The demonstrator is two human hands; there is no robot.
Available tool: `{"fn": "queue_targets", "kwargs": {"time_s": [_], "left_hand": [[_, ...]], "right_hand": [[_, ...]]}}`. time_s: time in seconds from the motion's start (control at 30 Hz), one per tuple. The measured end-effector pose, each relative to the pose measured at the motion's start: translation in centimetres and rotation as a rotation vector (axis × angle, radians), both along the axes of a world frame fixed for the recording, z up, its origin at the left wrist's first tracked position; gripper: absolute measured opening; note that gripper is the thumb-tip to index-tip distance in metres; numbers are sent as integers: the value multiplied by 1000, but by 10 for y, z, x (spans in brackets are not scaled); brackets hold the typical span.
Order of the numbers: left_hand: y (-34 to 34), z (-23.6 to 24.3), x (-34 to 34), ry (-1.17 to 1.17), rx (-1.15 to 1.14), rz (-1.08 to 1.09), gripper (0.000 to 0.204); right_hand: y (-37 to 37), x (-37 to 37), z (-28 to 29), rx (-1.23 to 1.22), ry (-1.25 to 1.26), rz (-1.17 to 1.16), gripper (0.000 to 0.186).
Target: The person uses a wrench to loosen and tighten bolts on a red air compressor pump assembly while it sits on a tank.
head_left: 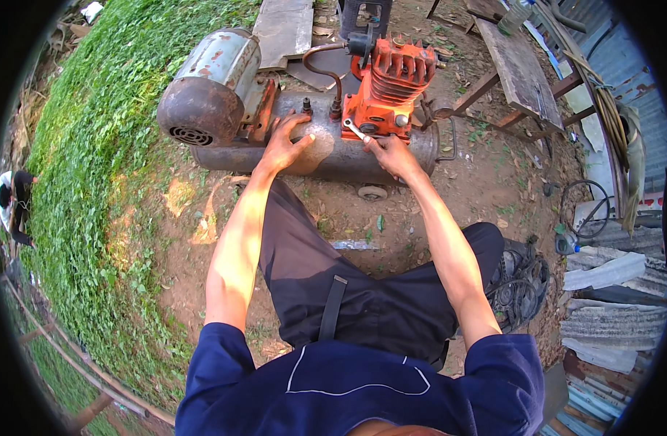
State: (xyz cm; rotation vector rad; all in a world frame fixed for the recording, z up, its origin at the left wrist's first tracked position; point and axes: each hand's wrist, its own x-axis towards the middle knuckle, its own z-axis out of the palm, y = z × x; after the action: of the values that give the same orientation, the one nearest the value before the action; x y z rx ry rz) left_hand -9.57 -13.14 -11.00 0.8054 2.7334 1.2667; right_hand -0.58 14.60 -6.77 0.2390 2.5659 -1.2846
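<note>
In front of me lies an air compressor with a long rusty tank [326, 156]. A red finned pump head [395, 80] is mounted on the tank's right part, and a grey, rust-stained electric motor [213, 83] on its left. My right hand [396, 158] grips a wrench [355, 129], whose ring end meets the lower left corner of the pump's base. Resting on top of the tank between motor and pump, my left hand [286, 145] has its fingers spread and holds nothing. A dark valve fitting [306, 106] stands just beyond its fingertips. A bent copper pipe [313, 59] runs from the pump to the tank.
A wooden bench [518, 69] stands at the far right, with a plastic bottle [515, 16] on it. Corrugated sheets [613, 320] are stacked at the right, near a black cable [582, 207]. Green plants [101, 182] cover the left side. Another person [15, 203] is at the far left.
</note>
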Motion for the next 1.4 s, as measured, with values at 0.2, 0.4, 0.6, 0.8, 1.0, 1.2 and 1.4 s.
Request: {"fn": "queue_targets", "kwargs": {"time_s": [0.2,0.4,0.6,0.8,1.0,1.2,1.4], "left_hand": [[11,10,3,-13,-39,82,51],[71,45,42,161,-113,62,41],[89,48,60,146,-393,75,49],[88,49,60,87,-542,42,62],[92,56,66,24,-593,100,66],[96,64,61,-56,-552,50,64],[79,52,49,-116,-550,-7,63]], "right_hand": [[0,-9,2,-80,-127,18,58],[-5,-7,19,-219,-247,-22,54],[-24,-1,15,-78,-170,-102,57],[-38,-3,-36,12,134,-136,56],[-63,12,-5,-413,-271,-350,51],[-38,17,-10,-639,-268,-181,40],[-35,33,-27,-1027,-277,-132,29]]}}
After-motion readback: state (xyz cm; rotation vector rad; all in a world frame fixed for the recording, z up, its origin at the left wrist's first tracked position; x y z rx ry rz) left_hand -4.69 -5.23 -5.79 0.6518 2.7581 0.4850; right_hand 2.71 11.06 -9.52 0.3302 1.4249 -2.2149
